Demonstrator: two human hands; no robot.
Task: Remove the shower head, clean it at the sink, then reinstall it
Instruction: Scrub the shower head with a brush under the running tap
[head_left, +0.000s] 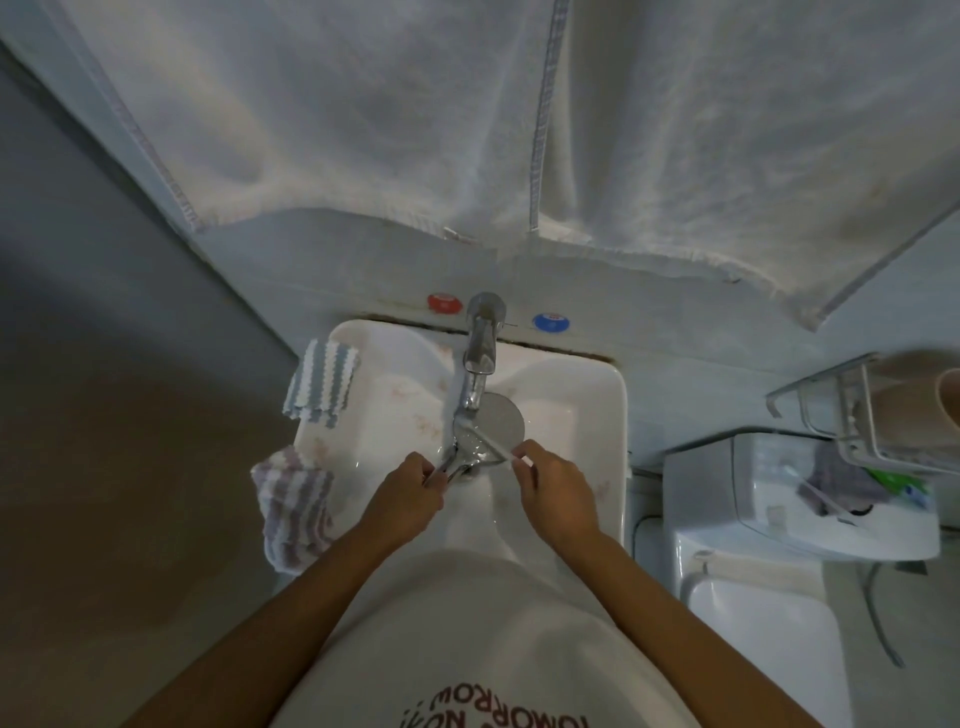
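While water runs from the tap (480, 343):
Shower head (491, 423): over the sink (597, 415), under the stream.
Left hand (410, 491): gripping its chrome handle.
Right hand (553, 486): pinching a small white brush (501, 451) against its face.

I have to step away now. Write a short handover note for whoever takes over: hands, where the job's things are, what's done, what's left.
Left hand grips the shower head by its handle, holding it in the sink under the running tap.
Right hand holds a thin white brush against the head's face.
Two striped cloths lie on the sink's left rim.
Done: head removed and brought to the sink.
Left: finish scrubbing and rinsing, turn the tap off, reinstall.
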